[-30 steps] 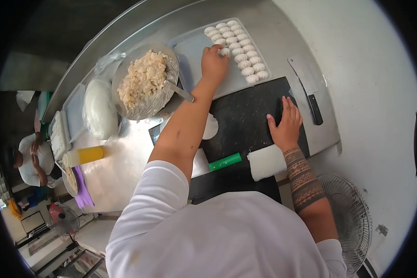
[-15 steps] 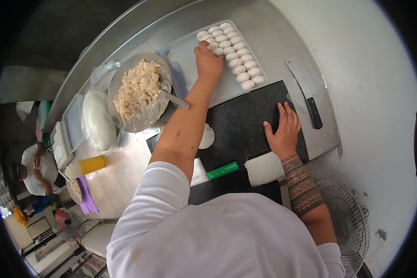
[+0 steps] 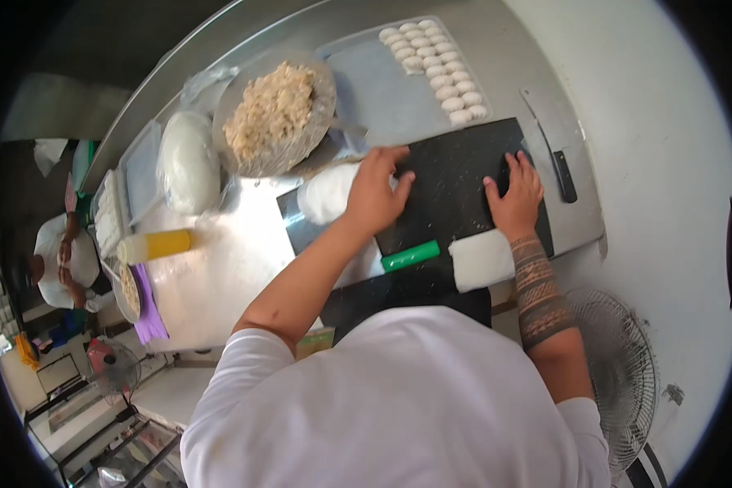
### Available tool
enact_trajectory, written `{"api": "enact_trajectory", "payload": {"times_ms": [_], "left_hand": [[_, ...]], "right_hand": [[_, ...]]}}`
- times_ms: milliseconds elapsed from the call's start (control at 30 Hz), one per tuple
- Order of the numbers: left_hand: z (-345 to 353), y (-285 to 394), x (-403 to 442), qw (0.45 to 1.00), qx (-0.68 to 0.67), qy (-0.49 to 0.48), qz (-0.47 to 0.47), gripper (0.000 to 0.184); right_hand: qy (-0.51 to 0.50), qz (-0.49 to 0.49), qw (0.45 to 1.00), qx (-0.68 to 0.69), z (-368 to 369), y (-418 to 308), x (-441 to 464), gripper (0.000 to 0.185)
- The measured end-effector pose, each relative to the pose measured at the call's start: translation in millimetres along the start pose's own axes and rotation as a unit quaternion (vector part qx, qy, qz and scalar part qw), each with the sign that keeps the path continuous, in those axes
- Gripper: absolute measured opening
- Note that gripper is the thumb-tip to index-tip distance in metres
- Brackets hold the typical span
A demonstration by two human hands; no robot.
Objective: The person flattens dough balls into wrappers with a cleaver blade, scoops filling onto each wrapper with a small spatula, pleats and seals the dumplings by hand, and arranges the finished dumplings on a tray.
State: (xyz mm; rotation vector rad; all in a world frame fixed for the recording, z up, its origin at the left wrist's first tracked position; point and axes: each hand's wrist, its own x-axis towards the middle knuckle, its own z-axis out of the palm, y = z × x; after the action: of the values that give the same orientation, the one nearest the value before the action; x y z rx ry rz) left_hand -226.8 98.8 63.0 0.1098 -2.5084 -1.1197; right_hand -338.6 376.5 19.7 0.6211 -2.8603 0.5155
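My left hand (image 3: 378, 191) is over the left part of the black board (image 3: 451, 171), at the edge of round white dough sheets (image 3: 329, 193). Its thumb and index finger are apart, with nothing visible between them; the other fingertips are partly hidden. Flat on the board's right side, my right hand (image 3: 516, 195) has its fingers spread. Near its wrist is a folded white cloth (image 3: 481, 260). A green-handled blade (image 3: 411, 256) rests on the board between both hands. Beyond the board, several pleated white dumplings (image 3: 451, 92) sit in rows in a clear tray (image 3: 374, 93).
A bowl of chunky filling (image 3: 272, 114) with a metal utensil stands left of the tray, beside a wrapped white mass (image 3: 189, 163). A yellow bottle (image 3: 159, 244) lies further left. A knife (image 3: 563, 175) is at the right. Another person (image 3: 61, 260) is at far left.
My left hand has left the dumplings in the tray and come back to the dough sheets on the board. My right hand still rests flat on the board. The view has shifted slightly.
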Motion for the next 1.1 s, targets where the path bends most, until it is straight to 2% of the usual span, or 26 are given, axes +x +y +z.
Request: {"api": "enact_trajectory", "payload": {"times_ms": [33, 100, 200, 300, 367, 500, 633, 733, 867, 1000, 1100], "left_hand": [[-10.3, 9.1, -27.3, 1.0, -0.016, -0.017, 0.0, 0.042], [-32.5, 26.4, -81.2, 0.997, -0.041, -0.066, -0.016, 0.036], [-61.1, 40.6, -142.0, 0.988, -0.084, -0.101, -0.083, 0.033], [-74.3, 35.5, -185.0, 0.978, -0.117, -0.106, -0.139, 0.031], [-84.8, 31.1, -202.2, 0.975, -0.114, -0.108, -0.159, 0.029], [-118.4, 27.7, -215.4, 0.974, -0.113, -0.082, -0.177, 0.027], [-142.2, 13.5, -236.6, 0.977, -0.11, -0.046, -0.176, 0.026], [-156.5, 3.6, -256.1, 0.974, -0.108, -0.049, -0.192, 0.027], [-168.4, -7.5, -274.8, 0.967, -0.131, -0.037, -0.216, 0.026], [-181.7, -13.9, -273.7, 0.965, -0.138, -0.02, -0.223, 0.026], [-183.4, -20.3, -264.3, 0.964, -0.134, -0.002, -0.23, 0.025]], "right_hand": [[-0.005, 0.007, 1.0, 0.007, 0.5, -0.4, 0.5, 0.066], [0.036, 0.031, 0.999, 0.001, 5.0, -8.3, 3.4, 0.054], [0.005, 0.036, 0.992, 0.121, -13.1, -65.2, 8.6, 0.03], [-0.057, -0.056, 0.97, 0.231, -3.8, -134.9, -3.6, 0.011], [-0.086, -0.064, 0.954, 0.281, 12.8, -172.3, -13.8, 0.01], [-0.183, -0.051, 0.956, 0.224, 24.1, -212.3, -16.5, 0.019], [-0.235, -0.046, 0.956, 0.172, 29.7, -231.1, -12.7, 0.029], [-0.232, -0.09, 0.963, 0.105, 40.2, -232.9, -4.9, 0.03], [-0.282, -0.106, 0.95, 0.085, 41.5, -229.1, 10.2, 0.023], [-0.243, -0.106, 0.959, 0.104, 48.3, -215.6, 16.9, 0.017], [-0.095, -0.096, 0.983, 0.125, 54.6, -211.3, 13.0, 0.016]]}}
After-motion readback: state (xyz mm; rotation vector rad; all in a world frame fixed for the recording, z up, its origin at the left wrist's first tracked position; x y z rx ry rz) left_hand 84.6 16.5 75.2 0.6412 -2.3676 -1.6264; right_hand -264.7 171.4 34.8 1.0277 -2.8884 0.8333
